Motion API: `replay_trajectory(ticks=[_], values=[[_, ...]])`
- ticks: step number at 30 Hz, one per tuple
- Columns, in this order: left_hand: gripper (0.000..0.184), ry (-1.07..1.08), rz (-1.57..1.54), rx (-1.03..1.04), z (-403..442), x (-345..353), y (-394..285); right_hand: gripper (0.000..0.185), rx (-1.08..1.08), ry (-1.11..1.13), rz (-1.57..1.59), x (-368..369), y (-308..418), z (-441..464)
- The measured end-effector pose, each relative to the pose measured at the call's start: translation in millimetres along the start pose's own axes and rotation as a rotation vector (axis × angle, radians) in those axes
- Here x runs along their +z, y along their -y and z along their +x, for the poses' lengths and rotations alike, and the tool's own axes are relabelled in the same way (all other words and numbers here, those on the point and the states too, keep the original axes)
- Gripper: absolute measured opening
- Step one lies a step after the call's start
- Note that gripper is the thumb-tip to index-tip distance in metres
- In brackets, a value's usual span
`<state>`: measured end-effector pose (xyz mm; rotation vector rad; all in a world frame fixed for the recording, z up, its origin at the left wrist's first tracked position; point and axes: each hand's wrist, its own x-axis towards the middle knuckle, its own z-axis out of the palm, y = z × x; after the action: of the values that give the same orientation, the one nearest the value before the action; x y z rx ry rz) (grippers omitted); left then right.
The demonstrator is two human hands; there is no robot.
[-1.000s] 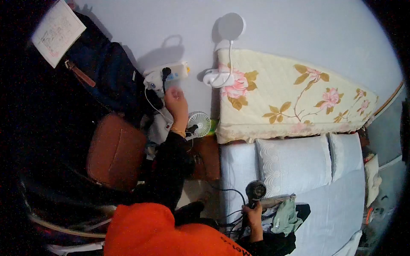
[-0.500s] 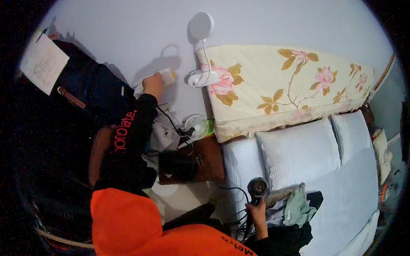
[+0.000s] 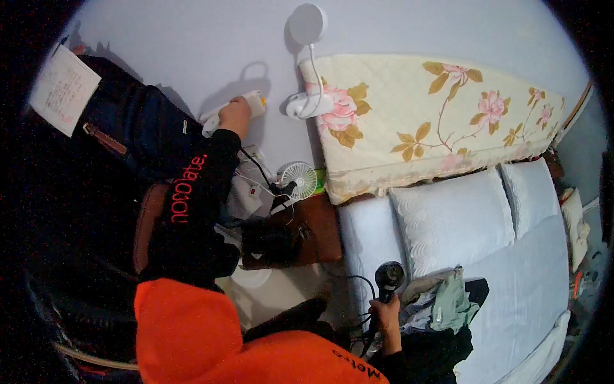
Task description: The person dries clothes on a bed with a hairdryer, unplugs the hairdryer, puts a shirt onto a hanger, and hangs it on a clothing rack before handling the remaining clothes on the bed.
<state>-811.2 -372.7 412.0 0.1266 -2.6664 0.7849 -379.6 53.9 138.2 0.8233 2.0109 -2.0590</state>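
Observation:
My left hand [image 3: 235, 116] reaches up to the wall at the left. Its fingers are closed round a long white object [image 3: 254, 105] with a yellow tip, whose kind I cannot make out. Low over the near edge of the bed, my right hand [image 3: 385, 313] grips a black hair dryer [image 3: 389, 276] by its handle, head upward. A dark cord [image 3: 358, 277] runs near the dryer. Crumpled clothes [image 3: 448, 304], grey-green and dark, lie on the bed just right of that hand.
A brown bedside table [image 3: 320, 240] stands between my arms, with a small white fan [image 3: 299, 180] at its back. A round white clip lamp [image 3: 309, 24] is fixed at the floral headboard [image 3: 409, 115]. White pillows [image 3: 448, 217] lie below it. Dark bags [image 3: 141, 121] fill the left.
The view has shifted slightly, so the room sits higher in the picture. The hair dryer's head has turned a little in my right hand. My left hand stays on the white object.

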Motion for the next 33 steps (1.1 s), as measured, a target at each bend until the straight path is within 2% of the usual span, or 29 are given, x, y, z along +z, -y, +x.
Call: replay_trajectory(ticks=[2, 4, 6, 9, 11, 12, 17, 20, 22, 26, 28, 29, 31, 33], values=[[0.031, -0.026, -0.187, -0.102, -5, -6, -1, 0.040, 0.033, 0.007, 0.045, 3, 15, -7], [0.027, -0.053, -0.189, -0.058, -8, -6, 2, 0.037, 0.076, 0.018, 0.084, 4, 17, -12], [0.024, -0.082, -0.193, -0.016, -6, -1, 0, 0.039, -0.019, -0.011, -0.084, 2, 8, -2], [0.019, -0.013, -0.021, 0.022, -2, 10, 0, 0.041, -0.022, -0.004, -0.032, 1, 1, 1], [0.018, -0.148, -0.115, 0.030, -6, 14, 4, 0.041, 0.006, 0.009, -0.013, 0, 6, -1], [0.018, -0.145, -0.115, 0.030, -8, 14, 5, 0.041, 0.019, 0.008, 0.011, 1, 15, -5], [0.022, -0.040, -0.078, 0.156, -31, 9, 7, 0.041, 0.054, 0.033, 0.071, 2, 20, -6], [0.026, -0.014, -0.119, 0.119, -66, -21, -14, 0.039, 0.081, -0.001, 0.042, 11, 41, -6], [0.033, 0.092, -0.188, 0.136, -79, -20, -24, 0.036, 0.149, 0.029, 0.090, 11, 49, -8], [0.042, 0.097, -0.331, 0.137, -114, -6, -52, 0.036, 0.033, 0.091, 0.019, -1, 54, -14], [0.043, 0.214, -0.517, 0.004, -129, 5, -66, 0.038, 0.021, 0.166, 0.033, -12, 73, -30], [0.043, 0.207, -0.532, 0.018, -132, 13, -72, 0.039, 0.028, 0.219, 0.005, -23, 73, -33], [0.032, 0.128, -0.561, -0.102, -138, 37, -78, 0.042, 0.021, 0.215, -0.035, -38, 76, -43], [0.036, 0.090, -0.563, -0.114, -139, 72, -78, 0.046, 0.047, 0.236, -0.141, -48, 98, -65]])
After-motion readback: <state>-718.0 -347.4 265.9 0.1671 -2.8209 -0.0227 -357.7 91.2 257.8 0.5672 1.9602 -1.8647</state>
